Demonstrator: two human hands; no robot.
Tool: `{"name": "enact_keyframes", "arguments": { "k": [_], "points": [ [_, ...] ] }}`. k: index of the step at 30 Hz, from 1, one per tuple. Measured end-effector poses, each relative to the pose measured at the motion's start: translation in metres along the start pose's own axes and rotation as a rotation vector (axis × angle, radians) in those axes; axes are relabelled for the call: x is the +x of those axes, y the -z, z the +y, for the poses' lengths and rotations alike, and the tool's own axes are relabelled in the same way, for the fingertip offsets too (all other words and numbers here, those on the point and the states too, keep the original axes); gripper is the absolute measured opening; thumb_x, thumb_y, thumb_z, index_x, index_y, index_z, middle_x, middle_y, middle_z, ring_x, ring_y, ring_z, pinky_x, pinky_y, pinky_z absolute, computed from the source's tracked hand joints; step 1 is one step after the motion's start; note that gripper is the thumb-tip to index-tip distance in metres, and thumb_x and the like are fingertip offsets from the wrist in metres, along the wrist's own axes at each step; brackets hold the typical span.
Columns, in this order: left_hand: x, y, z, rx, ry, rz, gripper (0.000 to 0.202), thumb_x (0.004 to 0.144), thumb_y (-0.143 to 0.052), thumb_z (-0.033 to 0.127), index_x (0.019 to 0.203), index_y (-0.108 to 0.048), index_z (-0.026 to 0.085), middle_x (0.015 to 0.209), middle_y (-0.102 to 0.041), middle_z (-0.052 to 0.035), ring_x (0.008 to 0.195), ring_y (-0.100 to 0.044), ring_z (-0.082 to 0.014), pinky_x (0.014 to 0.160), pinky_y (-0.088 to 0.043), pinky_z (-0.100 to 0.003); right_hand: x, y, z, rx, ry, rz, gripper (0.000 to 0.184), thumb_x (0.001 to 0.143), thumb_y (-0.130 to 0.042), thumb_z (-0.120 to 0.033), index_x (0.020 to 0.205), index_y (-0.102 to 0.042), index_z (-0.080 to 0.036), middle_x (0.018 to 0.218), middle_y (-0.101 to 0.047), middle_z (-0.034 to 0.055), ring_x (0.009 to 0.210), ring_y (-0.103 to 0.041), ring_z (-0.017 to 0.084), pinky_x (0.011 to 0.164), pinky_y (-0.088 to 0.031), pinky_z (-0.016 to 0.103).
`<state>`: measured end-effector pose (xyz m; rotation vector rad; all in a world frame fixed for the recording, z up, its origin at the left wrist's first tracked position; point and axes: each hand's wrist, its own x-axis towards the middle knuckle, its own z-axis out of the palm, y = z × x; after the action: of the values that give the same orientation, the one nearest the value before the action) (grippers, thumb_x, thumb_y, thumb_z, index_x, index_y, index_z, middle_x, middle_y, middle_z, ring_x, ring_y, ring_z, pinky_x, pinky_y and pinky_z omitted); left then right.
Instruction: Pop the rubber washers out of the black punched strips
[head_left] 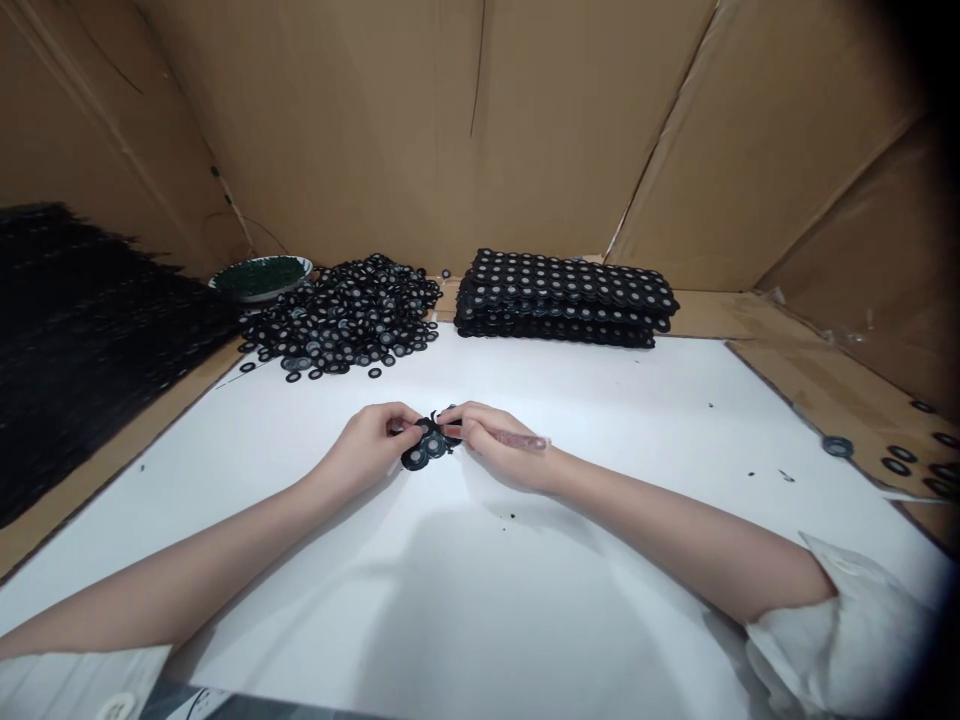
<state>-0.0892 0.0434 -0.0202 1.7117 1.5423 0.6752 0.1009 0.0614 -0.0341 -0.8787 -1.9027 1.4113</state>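
My left hand [371,440] and my right hand [495,445] meet at the middle of a white sheet [525,580]. Between them lies a small black piece of joined rings with grey centres [426,448]. My left fingers pinch its left edge. My right hand is closed round a thin pinkish stick-like tool [517,438], whose tip touches the piece. Part of the piece is hidden under my fingers.
A loose heap of black rings [345,320] lies at the back left, a stack of black ring sheets [562,295] at the back centre. A green dish [262,275] and a dark pile [82,330] are left. Scattered rings [900,455] lie right. Cardboard walls surround.
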Motion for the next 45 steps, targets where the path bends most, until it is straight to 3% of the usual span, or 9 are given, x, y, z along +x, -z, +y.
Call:
{"name": "enact_keyframes", "arguments": {
  "k": [3,8,12,21,28,31,36,40,45],
  "points": [
    [-0.003,-0.004,0.002,-0.009,0.018,0.067,0.023,0.073,-0.048,0.036,0.073,-0.059,0.016,0.069,-0.063,-0.0032,0.063,-0.056,-0.0162,0.057,-0.039,-0.026,0.001,-0.003,0.0,-0.069,0.053,0.009,0.022,0.082,-0.037,-0.022,0.09,-0.057,-0.018,0.108,-0.051,0.0061,0.1,-0.053,0.016,0.083,-0.041,0.029],
    [-0.002,-0.004,0.003,0.015,0.008,0.084,0.023,0.073,-0.049,0.037,0.071,-0.059,0.017,0.069,-0.064,-0.0028,0.063,-0.056,-0.0159,0.057,-0.039,-0.026,0.002,0.003,0.0,0.124,-0.055,-0.01,0.023,0.078,-0.035,-0.018,0.062,-0.051,-0.016,0.109,-0.055,0.0041,0.101,-0.053,0.016,0.084,-0.04,0.028],
    [-0.001,0.0,0.001,-0.026,0.005,0.067,0.021,0.07,-0.051,0.036,0.073,-0.06,0.017,0.071,-0.065,-0.0029,0.063,-0.057,-0.0163,0.056,-0.041,-0.026,0.001,0.005,0.001,0.173,-0.06,-0.021,0.023,0.077,-0.035,-0.018,0.058,-0.046,-0.016,0.108,-0.056,0.0039,0.102,-0.052,0.016,0.087,-0.038,0.03],
    [-0.005,-0.004,0.005,0.035,0.028,0.095,0.019,0.072,-0.048,0.034,0.069,-0.057,0.017,0.065,-0.062,-0.0011,0.057,-0.054,-0.0146,0.054,-0.037,-0.025,0.002,-0.003,0.003,-0.244,0.15,0.015,0.025,0.085,-0.031,-0.022,0.085,-0.055,-0.018,0.102,-0.055,0.0044,0.093,-0.052,0.013,0.08,-0.041,0.028],
    [-0.014,-0.007,0.017,0.044,0.046,0.036,0.019,0.074,-0.045,0.03,0.062,-0.052,0.017,0.058,-0.054,0.0014,0.056,-0.048,-0.0133,0.054,-0.032,-0.024,0.004,-0.016,0.006,-0.62,0.342,0.086,0.017,0.082,-0.035,-0.018,0.085,-0.052,-0.017,0.094,-0.056,0.007,0.092,-0.05,0.018,0.084,-0.037,0.036],
    [-0.013,-0.002,0.018,-0.007,0.056,-0.036,0.021,0.075,-0.044,0.034,0.063,-0.049,0.017,0.056,-0.05,0.0023,0.054,-0.045,-0.0124,0.052,-0.031,-0.024,0.005,-0.013,0.007,-0.459,0.302,0.066,0.017,0.082,-0.034,-0.019,0.08,-0.051,-0.017,0.094,-0.055,0.0057,0.091,-0.052,0.016,0.082,-0.039,0.033],
    [-0.004,0.007,0.008,0.169,-0.021,0.057,0.027,0.072,-0.048,0.045,0.067,-0.047,0.019,0.057,-0.052,0.0028,0.053,-0.045,-0.0127,0.049,-0.03,-0.024,0.002,0.002,0.006,0.049,-0.029,0.187,0.025,0.081,-0.034,-0.023,0.061,-0.047,-0.016,0.116,-0.047,0.0047,0.095,-0.056,0.014,0.073,-0.044,0.024],
    [-0.003,0.008,0.003,0.25,-0.023,0.081,0.024,0.075,-0.044,0.042,0.083,-0.051,0.02,0.067,-0.058,0.001,0.062,-0.051,-0.016,0.056,-0.035,-0.026,0.0,0.003,0.008,0.063,-0.135,0.204,0.023,0.078,-0.039,-0.024,0.06,-0.052,-0.016,0.116,-0.05,0.0036,0.094,-0.057,0.016,0.079,-0.043,0.028],
    [-0.005,0.001,0.002,0.543,-0.18,0.156,0.03,0.08,-0.037,0.029,0.104,-0.055,0.024,0.089,-0.06,-0.0044,0.094,-0.045,-0.0244,0.081,-0.031,-0.038,0.0,-0.003,0.008,0.055,-0.102,0.138,0.024,0.081,-0.039,-0.032,0.084,-0.06,-0.021,0.103,-0.06,0.0026,0.099,-0.055,0.017,0.086,-0.041,0.033]
  ]
}}
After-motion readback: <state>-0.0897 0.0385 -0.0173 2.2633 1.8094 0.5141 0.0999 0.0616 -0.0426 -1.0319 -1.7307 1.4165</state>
